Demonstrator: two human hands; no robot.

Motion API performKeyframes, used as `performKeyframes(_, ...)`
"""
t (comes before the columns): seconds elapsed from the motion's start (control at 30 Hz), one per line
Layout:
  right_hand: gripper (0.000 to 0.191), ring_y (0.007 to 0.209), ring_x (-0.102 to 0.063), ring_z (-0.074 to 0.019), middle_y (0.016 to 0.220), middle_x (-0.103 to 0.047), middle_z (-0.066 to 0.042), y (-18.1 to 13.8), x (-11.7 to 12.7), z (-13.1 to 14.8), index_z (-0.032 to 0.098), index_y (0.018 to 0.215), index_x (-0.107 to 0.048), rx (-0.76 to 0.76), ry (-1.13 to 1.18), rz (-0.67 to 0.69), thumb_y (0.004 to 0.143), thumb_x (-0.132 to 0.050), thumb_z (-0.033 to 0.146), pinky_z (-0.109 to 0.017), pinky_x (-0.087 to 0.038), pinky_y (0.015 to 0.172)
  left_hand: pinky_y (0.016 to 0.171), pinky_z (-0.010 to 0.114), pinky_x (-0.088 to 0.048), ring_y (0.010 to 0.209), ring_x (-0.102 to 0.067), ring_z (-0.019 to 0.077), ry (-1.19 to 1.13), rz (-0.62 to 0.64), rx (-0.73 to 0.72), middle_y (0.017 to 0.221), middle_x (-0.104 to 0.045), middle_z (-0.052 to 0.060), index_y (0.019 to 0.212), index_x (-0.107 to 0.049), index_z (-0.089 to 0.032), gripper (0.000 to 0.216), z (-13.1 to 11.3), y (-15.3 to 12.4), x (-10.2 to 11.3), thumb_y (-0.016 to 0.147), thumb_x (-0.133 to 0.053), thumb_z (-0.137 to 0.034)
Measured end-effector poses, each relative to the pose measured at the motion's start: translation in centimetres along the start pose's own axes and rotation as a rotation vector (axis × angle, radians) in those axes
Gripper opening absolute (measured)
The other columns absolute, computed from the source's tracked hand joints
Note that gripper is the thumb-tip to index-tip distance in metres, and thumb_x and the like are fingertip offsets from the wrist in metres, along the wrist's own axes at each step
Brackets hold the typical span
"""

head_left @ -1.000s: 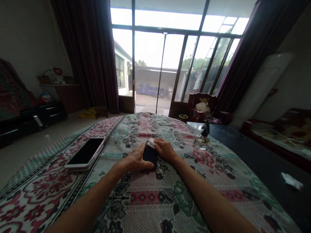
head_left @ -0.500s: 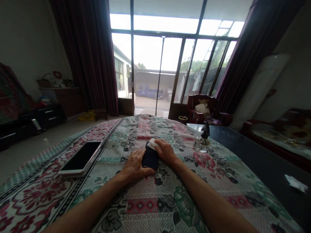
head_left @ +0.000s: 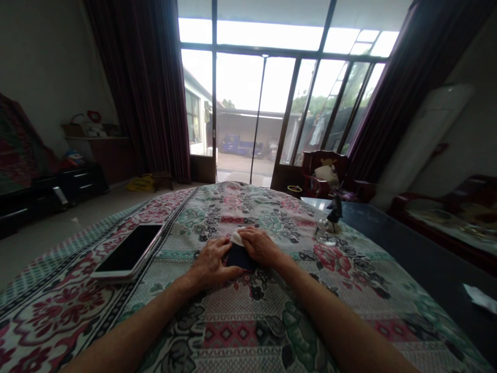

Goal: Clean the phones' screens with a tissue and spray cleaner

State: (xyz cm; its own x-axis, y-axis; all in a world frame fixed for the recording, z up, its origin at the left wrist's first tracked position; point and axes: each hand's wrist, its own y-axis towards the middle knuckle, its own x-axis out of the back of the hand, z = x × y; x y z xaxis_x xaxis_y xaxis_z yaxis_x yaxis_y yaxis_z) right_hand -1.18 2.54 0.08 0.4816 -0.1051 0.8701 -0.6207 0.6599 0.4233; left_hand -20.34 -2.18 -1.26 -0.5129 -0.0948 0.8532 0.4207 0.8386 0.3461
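Between left hand (head_left: 212, 261) and right hand (head_left: 261, 246), pouch (head_left: 238, 257), mid-tablecloth (head_left: 240, 317).

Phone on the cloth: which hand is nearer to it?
Left. The left hand lies to the phone's right, on the dark item; the right hand presses that item's far side, farther off.

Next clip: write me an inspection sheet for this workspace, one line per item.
Surface: floral cloth covering the table.
Job's things: small dark item between both hands; white piece at its far edge.
Clutter: phone face up at left; glass ornament and paper scrap at right.
Hands: left hand flat against the dark item; right hand on it, fingertips at the white piece.
Cables: nothing seen.
Surroundings: dark curtains, glass doors, wooden chair.
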Motion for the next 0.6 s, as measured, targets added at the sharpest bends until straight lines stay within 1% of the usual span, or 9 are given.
performKeyframes(0.1,0.028,0.105,-0.059,-0.0177,0.108,-0.069,-0.004,-1.5,0.5,1.7,0.021,0.099,-0.067,0.06,0.047,0.036,0.091,-0.042,0.013,-0.032,-0.041,0.097,0.105,0.044,-0.038,0.119,-0.051,0.0306,0.0,-0.002,0.0,0.13,-0.058,0.01,0.118,-0.065,-0.02,0.055,0.1,0.0,-0.1,0.07,-0.07,-0.046)
performKeyframes(0.2,0.027,0.104,-0.058,-0.0173,0.11,-0.069,-0.003,-3.2,1.0,3.1,0.023,0.1,-0.067,0.092,0.073,0.067,0.091,-0.044,0.014,-0.032,-0.042,0.096,0.103,0.043,-0.039,0.118,-0.051,0.0322,-0.001,-0.009,0.023,0.129,-0.058,0.012,0.114,-0.068,-0.019,0.055,0.2,0.0,-0.3,0.067,-0.072,-0.048)
performKeyframes(0.3,0.027,0.104,-0.058,-0.0169,0.111,-0.068,-0.003,-3.4,1.1,3.2,0.022,0.101,-0.067,0.102,0.073,0.07,0.092,-0.043,0.015,-0.032,-0.043,0.095,0.101,0.043,-0.04,0.116,-0.052,0.0322,-0.01,-0.011,0.022,0.126,-0.059,0.011,0.113,-0.068,-0.021,0.055,0.2,0.0,-0.4,0.066,-0.072,-0.049)
performKeyframes(0.43,0.028,0.107,-0.058,-0.0176,0.11,-0.069,-0.003,-1.1,0.5,1.2,0.022,0.102,-0.068,0.054,0.033,0.06,0.091,-0.044,0.013,-0.033,-0.042,0.098,0.1,0.043,-0.042,0.113,-0.054,0.0306,0.002,-0.019,0.01,0.122,-0.062,0.009,0.114,-0.068,-0.023,0.052,0.1,0.1,-0.3,0.068,-0.07,-0.048)
performKeyframes(0.6,0.026,0.106,-0.062,-0.0201,0.11,-0.071,-0.006,2.6,-0.2,-1.7,0.019,0.087,-0.07,-0.118,-0.036,0.05,0.088,-0.046,0.01,-0.033,-0.043,0.096,0.099,0.045,-0.043,0.112,-0.054,0.0321,0.025,-0.044,0.029,0.122,-0.062,0.011,0.109,-0.07,-0.02,0.05,0.0,0.2,-0.5,0.069,-0.068,-0.051)
